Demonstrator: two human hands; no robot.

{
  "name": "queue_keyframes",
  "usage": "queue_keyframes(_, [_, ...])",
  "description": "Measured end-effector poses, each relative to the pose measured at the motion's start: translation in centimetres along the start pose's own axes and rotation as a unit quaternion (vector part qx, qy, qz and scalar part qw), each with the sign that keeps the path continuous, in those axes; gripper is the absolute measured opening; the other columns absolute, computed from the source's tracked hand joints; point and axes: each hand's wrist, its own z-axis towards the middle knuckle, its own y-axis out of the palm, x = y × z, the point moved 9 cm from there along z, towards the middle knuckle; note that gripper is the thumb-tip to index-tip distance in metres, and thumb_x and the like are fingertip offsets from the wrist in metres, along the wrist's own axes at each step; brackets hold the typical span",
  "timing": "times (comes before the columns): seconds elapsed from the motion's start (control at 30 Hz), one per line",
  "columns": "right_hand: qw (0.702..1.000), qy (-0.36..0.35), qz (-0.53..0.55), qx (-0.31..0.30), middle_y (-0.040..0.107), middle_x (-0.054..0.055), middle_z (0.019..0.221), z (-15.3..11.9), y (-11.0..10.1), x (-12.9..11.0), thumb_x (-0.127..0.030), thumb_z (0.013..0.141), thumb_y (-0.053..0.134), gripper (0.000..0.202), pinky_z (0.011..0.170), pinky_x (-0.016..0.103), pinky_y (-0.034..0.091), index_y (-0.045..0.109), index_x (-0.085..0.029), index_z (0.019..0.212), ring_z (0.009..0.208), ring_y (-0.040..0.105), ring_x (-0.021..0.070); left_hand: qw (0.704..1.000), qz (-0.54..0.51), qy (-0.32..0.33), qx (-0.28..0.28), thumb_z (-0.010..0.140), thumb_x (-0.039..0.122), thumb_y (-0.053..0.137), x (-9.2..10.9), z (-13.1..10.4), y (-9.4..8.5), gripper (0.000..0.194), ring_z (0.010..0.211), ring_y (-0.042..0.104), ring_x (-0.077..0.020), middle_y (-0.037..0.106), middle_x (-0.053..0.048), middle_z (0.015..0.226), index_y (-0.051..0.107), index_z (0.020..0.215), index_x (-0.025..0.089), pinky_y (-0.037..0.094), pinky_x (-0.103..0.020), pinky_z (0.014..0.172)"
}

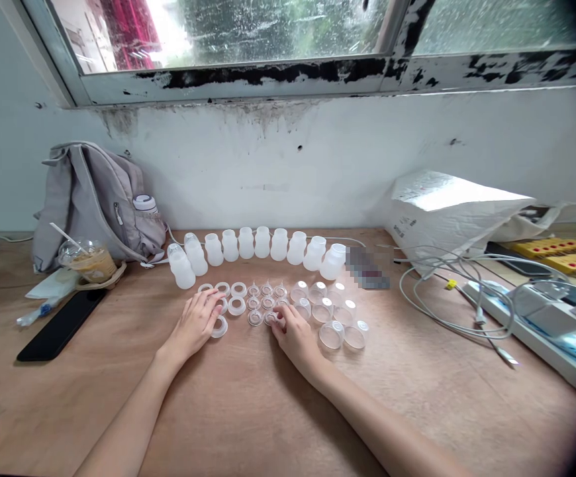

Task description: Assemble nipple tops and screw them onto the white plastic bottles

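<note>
While the left hand (pixel 196 319) lies over the white rings (pixel 237 313), its fingers a little apart, the right hand (pixel 295 336) is at the front row of clear bottle teats (pixel 255 319). The right thumb and fingertips come close together at the end teat of that row, but I cannot tell if they pinch it or only touch it. I also cannot tell if the left fingers hold a ring, since the hand hides some of them. The teats sit on the wooden table (pixel 218 404), between the rings and the clear caps (pixel 331 336).

It would be good to take a teat by its flat edge, so the pointy tip does not get squashed. A light pinch should be enough, without bumping the teats just beside it. A ring would be best held by its outer side.

The teats look soft, with round bottoms and thin tips. The rings look smooth and cloudy, with a big hole. The caps look hard and shiny, like little domes. Behind them, cloudy white bottles (pixel 262 243) stand in a curve.
</note>
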Motion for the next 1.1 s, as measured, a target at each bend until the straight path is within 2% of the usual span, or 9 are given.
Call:
queue_keyframes(0.2, [0.999,-0.005,-0.023,0.025,0.059,0.007,0.087,0.1,-0.2,0.0,-0.017,0.081,0.044,0.012,0.059,0.026,0.045,0.052,-0.017,0.090,0.071,0.059,0.0176,1.000,-0.016,0.002,0.010,0.089,0.021,0.032,-0.6,0.1,0.1,0.031,0.112,0.043,-0.0204,0.049,-0.006,0.120,0.047,0.116,0.022,0.035,-0.038,0.094])
queue_keyframes(0.37, [1.000,-0.005,-0.017,0.016,0.059,0.006,0.087,0.0,-0.1,0.0,-0.019,0.082,0.045,0.012,0.058,0.026,0.046,0.052,-0.017,0.092,0.064,0.057,0.0157,1.000,-0.021,0.013,0.017,0.088,0.020,0.034,-0.7,0.1,0.8,0.031,0.110,0.044,-0.0210,0.050,-0.007,0.119,0.048,0.115,0.022,0.036,-0.039,0.093])
queue_keyframes(0.53, [1.000,-0.007,-0.005,0.019,0.059,0.006,0.084,0.0,-0.3,-0.2,-0.018,0.082,0.045,0.017,0.059,0.027,0.047,0.050,-0.016,0.098,0.061,0.056,0.0150,0.998,-0.025,0.024,0.044,0.084,0.012,0.035,-1.4,0.1,1.4,0.034,0.106,0.047,-0.0209,0.051,-0.008,0.116,0.049,0.114,0.021,0.038,-0.037,0.091])
queue_keyframes(0.7, [1.000,-0.011,0.000,0.019,0.058,0.006,0.081,0.0,-0.5,-0.4,-0.019,0.082,0.044,0.017,0.057,0.027,0.046,0.050,-0.016,0.098,0.059,0.056,0.0148,0.998,-0.017,0.028,0.060,0.085,0.010,0.034,-1.1,0.2,1.0,0.033,0.104,0.048,-0.0206,0.053,-0.007,0.113,0.050,0.112,0.020,0.039,-0.036,0.089])
queue_keyframes(0.87, [0.999,-0.016,-0.003,0.036,0.057,0.006,0.078,-0.2,-1.2,-1.0,-0.020,0.083,0.041,0.022,0.054,0.026,0.046,0.047,-0.014,0.104,0.058,0.055,0.0149,0.992,0.040,0.000,0.123,0.086,0.019,0.040,-0.4,0.3,-1.4,0.024,0.103,0.050,-0.0216,0.057,-0.007,0.108,0.055,0.106,0.020,0.037,-0.035,0.087])
queue_keyframes(1.03, [0.997,-0.056,-0.023,0.054,0.059,0.007,0.081,-0.7,-1.9,-2.1,-0.021,0.086,0.037,0.026,0.053,0.026,0.046,0.042,-0.014,0.110,0.063,0.058,0.0167,0.971,0.129,-0.031,0.200,0.084,0.022,0.042,-0.6,2.5,-6.3,0.024,0.102,0.049,-0.0241,0.059,-0.008,0.110,0.056,0.104,0.019,0.033,-0.037,0.089])
queue_keyframes(1.1, [0.995,-0.083,-0.032,0.054,0.059,0.008,0.087,-1.1,-2.0,-2.6,-0.020,0.087,0.035,0.026,0.053,0.025,0.046,0.041,-0.015,0.112,0.066,0.059,0.0169,0.964,0.165,-0.060,0.201,0.083,0.024,0.042,-1.2,4.4,-8.5,0.028,0.102,0.049,-0.0261,0.058,-0.010,0.110,0.055,0.107,0.017,0.034,-0.038,0.086])
